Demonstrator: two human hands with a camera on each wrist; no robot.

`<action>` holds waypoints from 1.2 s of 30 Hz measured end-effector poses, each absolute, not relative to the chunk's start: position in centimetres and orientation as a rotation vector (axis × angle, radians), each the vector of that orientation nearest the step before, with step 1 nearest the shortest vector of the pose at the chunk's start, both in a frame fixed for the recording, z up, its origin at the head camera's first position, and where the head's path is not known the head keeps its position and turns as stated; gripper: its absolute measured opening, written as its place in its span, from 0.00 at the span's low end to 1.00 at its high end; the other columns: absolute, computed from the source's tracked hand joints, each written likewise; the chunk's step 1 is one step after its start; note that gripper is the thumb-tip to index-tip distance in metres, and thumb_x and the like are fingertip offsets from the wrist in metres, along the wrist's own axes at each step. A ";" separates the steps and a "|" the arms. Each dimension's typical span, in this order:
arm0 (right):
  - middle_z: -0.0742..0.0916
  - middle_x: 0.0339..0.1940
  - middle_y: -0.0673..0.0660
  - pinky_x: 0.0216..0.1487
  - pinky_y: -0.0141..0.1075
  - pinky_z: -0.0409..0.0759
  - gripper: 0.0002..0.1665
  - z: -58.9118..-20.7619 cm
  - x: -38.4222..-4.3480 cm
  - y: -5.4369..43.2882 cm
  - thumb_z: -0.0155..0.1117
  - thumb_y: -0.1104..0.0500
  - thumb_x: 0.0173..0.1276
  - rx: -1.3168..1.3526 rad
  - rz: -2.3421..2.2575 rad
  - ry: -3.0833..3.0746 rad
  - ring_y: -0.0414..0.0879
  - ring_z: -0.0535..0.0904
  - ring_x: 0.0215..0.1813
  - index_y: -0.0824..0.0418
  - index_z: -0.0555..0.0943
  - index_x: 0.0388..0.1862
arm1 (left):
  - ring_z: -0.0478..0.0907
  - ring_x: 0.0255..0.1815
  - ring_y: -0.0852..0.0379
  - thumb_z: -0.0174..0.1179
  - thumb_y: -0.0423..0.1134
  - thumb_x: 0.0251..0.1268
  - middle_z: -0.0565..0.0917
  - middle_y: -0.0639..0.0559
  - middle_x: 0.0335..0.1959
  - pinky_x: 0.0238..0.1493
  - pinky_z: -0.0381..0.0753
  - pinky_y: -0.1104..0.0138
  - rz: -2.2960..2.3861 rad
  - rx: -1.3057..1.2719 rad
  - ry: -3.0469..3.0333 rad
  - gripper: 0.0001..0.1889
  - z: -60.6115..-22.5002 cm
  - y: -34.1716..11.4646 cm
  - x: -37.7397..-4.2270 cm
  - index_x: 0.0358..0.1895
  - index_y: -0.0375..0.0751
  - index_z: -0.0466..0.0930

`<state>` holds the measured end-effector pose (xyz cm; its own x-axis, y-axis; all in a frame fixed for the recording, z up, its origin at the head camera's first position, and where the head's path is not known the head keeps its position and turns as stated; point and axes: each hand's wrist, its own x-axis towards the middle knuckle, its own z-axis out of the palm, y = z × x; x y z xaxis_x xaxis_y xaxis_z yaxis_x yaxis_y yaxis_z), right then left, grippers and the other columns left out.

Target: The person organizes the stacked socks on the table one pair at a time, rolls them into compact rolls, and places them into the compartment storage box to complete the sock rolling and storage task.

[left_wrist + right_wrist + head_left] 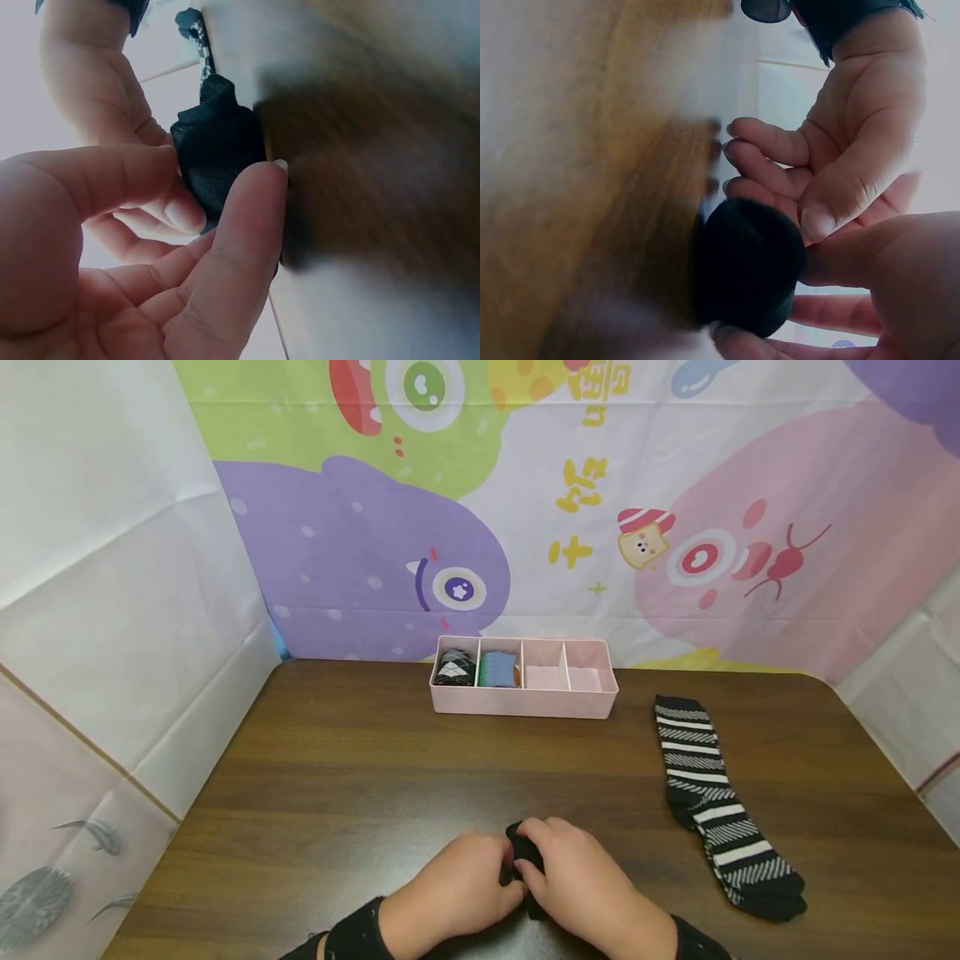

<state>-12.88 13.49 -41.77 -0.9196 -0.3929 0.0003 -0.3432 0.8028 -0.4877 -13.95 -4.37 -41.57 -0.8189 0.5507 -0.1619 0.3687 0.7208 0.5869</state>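
Both hands meet over a small rolled black sock (pixel 528 852) near the front of the table. My left hand (pixel 467 881) holds it from the left, with the thumb and a finger on either side of the roll (pixel 217 142) in the left wrist view. From the right, my right hand (pixel 592 881) grips it, thumb and fingers round the thick dark roll (pixel 746 262) in the right wrist view. In the head view the fingers cover much of the sock. To the right lies a flat black-and-white striped sock (pixel 716 802), apart from both hands.
A pink divided box (pixel 525 702) stands at the table's back edge. Its left compartments hold a rolled argyle sock (pixel 455 668) and a rolled blue sock (pixel 498 669). Behind the brown wooden table (pixel 337 760) hangs a cartoon-printed cloth (pixel 540 568).
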 end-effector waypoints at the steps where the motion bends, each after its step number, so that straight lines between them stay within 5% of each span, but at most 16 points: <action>1: 0.85 0.42 0.53 0.44 0.46 0.83 0.16 -41.8 -12.9 13.5 0.73 0.56 0.68 -0.595 -0.757 2.881 0.47 0.84 0.43 0.59 0.83 0.52 | 0.67 0.17 0.64 0.69 0.45 0.63 0.73 0.61 0.17 0.21 0.70 0.69 0.779 0.721 2.604 0.11 -41.6 -4.3 -13.9 0.26 0.48 0.78; 14: 0.85 0.41 0.53 0.45 0.46 0.82 0.17 -41.7 -13.3 13.6 0.72 0.54 0.70 -0.603 -0.717 2.823 0.45 0.83 0.42 0.59 0.79 0.53 | 0.70 0.19 0.64 0.66 0.43 0.65 0.74 0.62 0.20 0.23 0.71 0.68 0.736 0.757 2.599 0.07 -41.6 -4.2 -14.3 0.33 0.45 0.82; 21: 0.87 0.48 0.52 0.51 0.47 0.83 0.19 -41.9 -13.4 13.8 0.71 0.58 0.70 -0.701 -0.732 2.783 0.47 0.84 0.51 0.57 0.83 0.59 | 0.71 0.20 0.64 0.64 0.38 0.64 0.75 0.62 0.20 0.25 0.73 0.68 0.720 0.765 2.580 0.04 -41.6 -4.1 -14.5 0.31 0.47 0.81; 28: 0.84 0.41 0.46 0.44 0.43 0.82 0.17 -41.9 -13.5 14.1 0.70 0.59 0.71 -0.788 -0.710 2.793 0.42 0.82 0.42 0.51 0.85 0.58 | 0.67 0.18 0.64 0.63 0.37 0.61 0.71 0.62 0.17 0.24 0.69 0.69 0.706 0.810 2.595 0.07 -41.8 -4.2 -14.5 0.27 0.50 0.78; 36: 0.84 0.50 0.52 0.50 0.45 0.82 0.22 -42.0 -13.6 14.1 0.68 0.57 0.73 -0.719 -0.664 2.755 0.46 0.82 0.49 0.56 0.81 0.64 | 0.67 0.18 0.63 0.63 0.37 0.62 0.71 0.61 0.16 0.22 0.68 0.68 0.672 0.817 2.601 0.06 -41.9 -4.2 -14.4 0.27 0.49 0.79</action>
